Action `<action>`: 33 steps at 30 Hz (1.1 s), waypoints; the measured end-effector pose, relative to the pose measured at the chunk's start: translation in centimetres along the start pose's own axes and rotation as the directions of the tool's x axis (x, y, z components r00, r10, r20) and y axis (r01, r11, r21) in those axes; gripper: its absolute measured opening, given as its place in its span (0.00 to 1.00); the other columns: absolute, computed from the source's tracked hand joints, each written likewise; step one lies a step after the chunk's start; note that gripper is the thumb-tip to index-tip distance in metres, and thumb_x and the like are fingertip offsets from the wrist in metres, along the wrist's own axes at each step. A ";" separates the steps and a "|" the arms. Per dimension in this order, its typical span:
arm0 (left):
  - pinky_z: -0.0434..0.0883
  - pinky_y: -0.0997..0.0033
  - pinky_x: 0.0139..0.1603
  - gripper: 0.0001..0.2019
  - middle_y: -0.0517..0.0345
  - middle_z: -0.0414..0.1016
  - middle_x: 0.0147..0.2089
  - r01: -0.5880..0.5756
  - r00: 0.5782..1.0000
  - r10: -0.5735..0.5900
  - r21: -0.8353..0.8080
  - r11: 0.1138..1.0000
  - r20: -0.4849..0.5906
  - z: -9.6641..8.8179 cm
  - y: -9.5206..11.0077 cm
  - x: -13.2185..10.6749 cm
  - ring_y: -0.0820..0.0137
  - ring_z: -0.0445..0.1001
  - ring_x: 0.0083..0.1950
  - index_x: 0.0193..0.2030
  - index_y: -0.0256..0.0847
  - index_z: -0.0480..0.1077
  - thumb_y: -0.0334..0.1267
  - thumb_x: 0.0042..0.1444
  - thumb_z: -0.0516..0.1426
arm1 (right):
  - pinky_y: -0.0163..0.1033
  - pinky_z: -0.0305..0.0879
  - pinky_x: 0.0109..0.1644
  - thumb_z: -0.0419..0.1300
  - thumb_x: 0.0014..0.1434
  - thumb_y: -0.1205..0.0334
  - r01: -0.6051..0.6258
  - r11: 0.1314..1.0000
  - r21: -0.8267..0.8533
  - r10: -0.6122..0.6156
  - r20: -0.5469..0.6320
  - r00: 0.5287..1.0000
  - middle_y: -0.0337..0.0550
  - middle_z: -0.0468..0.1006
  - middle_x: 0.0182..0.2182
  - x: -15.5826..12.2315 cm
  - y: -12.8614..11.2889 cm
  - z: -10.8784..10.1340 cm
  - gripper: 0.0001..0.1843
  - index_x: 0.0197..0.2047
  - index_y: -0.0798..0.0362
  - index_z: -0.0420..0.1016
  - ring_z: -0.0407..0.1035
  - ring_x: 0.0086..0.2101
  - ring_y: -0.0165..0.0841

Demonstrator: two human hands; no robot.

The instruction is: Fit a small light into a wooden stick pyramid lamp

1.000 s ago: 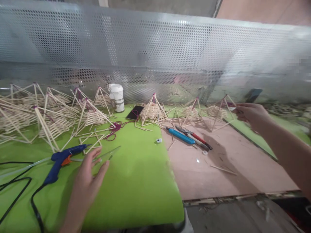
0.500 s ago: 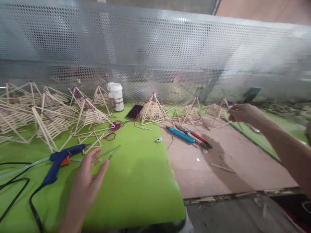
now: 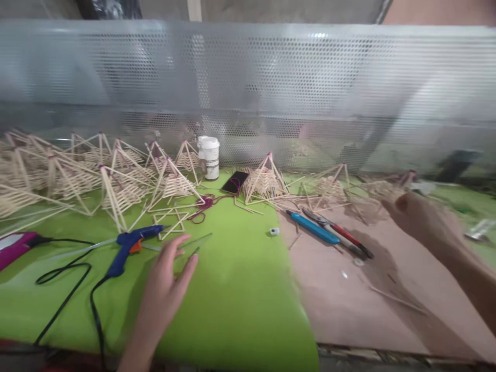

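Left hand lies flat and empty, fingers spread; the glue gun sits just left, nozzle pointing right. Right hand too blurred to tell.

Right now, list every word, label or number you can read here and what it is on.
None can be read.
White jar: dark band on its label, print too blurred to read.
Blue glue gun, phone, blue cutter: no markings visible.
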State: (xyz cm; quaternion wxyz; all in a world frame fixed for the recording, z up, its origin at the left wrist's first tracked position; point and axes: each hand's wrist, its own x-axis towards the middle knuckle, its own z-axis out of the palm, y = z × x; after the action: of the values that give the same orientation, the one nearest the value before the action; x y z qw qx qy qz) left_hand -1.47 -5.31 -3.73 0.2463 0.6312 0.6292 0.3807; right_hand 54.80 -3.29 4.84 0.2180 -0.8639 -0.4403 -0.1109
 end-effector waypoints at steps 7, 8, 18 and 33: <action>0.69 0.38 0.70 0.20 0.46 0.77 0.66 -0.177 0.984 0.174 0.186 0.967 0.032 1.4 -0.7 0.4 0.48 0.73 0.68 0.60 0.46 0.75 0.51 0.68 0.54 | 0.44 0.59 0.27 0.55 0.69 0.41 0.534 0.772 0.346 -0.633 0.343 0.693 0.43 0.73 0.20 -8.5 -12.8 -0.2 0.24 0.26 0.45 0.69 0.67 0.21 0.41; 0.68 0.37 0.70 0.18 0.46 0.78 0.65 -0.187 0.982 0.181 0.223 0.957 0.046 1.7 -0.9 0.4 0.47 0.74 0.67 0.60 0.47 0.75 0.48 0.68 0.55 | 0.42 0.59 0.26 0.54 0.70 0.41 0.555 0.711 0.432 -0.702 0.394 0.593 0.43 0.75 0.22 -9.7 -15.5 0.1 0.24 0.28 0.46 0.71 0.67 0.20 0.39; 0.75 0.47 0.57 0.17 0.50 0.81 0.52 -0.327 0.943 0.321 0.425 0.844 0.087 1.7 -0.7 0.2 0.54 0.77 0.54 0.54 0.43 0.77 0.24 0.66 0.53 | 0.36 0.65 0.35 0.58 0.69 0.63 0.701 0.430 0.569 -0.901 0.327 0.286 0.47 0.84 0.38 -15.9 -35.6 8.7 0.08 0.39 0.54 0.77 0.76 0.33 0.34; 0.80 0.60 0.52 0.15 0.53 0.82 0.50 -0.253 0.957 0.265 0.112 0.961 -0.118 0.9 -0.7 0.4 0.62 0.82 0.49 0.49 0.43 0.77 0.22 0.63 0.57 | 0.37 0.61 0.36 0.59 0.62 0.72 0.743 0.266 0.614 -0.927 0.375 0.022 0.43 0.84 0.38 -16.2 -34.3 7.6 0.09 0.38 0.52 0.80 0.74 0.35 0.33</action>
State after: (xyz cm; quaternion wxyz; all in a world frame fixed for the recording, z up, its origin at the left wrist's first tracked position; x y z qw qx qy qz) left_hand -1.20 -4.68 -4.72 0.1216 0.6929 0.5735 0.4197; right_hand 17.52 6.46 1.49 0.0313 -0.3613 -0.9167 0.1676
